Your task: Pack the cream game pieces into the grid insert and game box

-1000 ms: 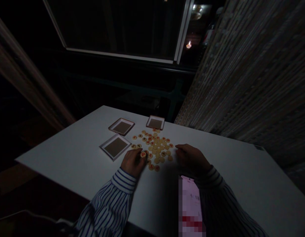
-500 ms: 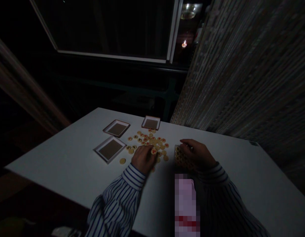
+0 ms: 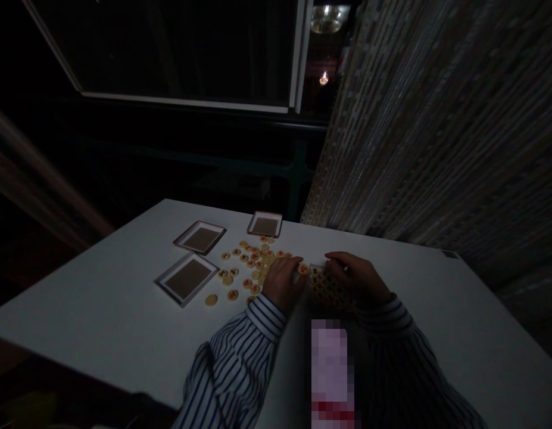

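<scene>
My left hand (image 3: pixel 284 283) pinches a round wooden piece with a red character (image 3: pixel 303 269) at its fingertips, just left of a box packed with similar pieces (image 3: pixel 323 287). My right hand (image 3: pixel 356 276) rests at the right side of that box, fingers bent; whether it grips the box or a piece is hidden in shadow. Loose round pieces (image 3: pixel 243 258), some with red or black characters and some blank side up, lie scattered on the white table left of and behind my left hand.
Three shallow trays stand on the white table (image 3: pixel 110 286): one at the left (image 3: pixel 186 278), one behind it (image 3: pixel 199 237), one at the back (image 3: pixel 265 224). A pixelated pink object (image 3: pixel 331 363) is near the front. A bead curtain (image 3: pixel 418 131) hangs at the right.
My left hand has moved right with the red-marked piece, close to the box. My right hand has stayed nearly in place. The view has shifted slightly to the right.
</scene>
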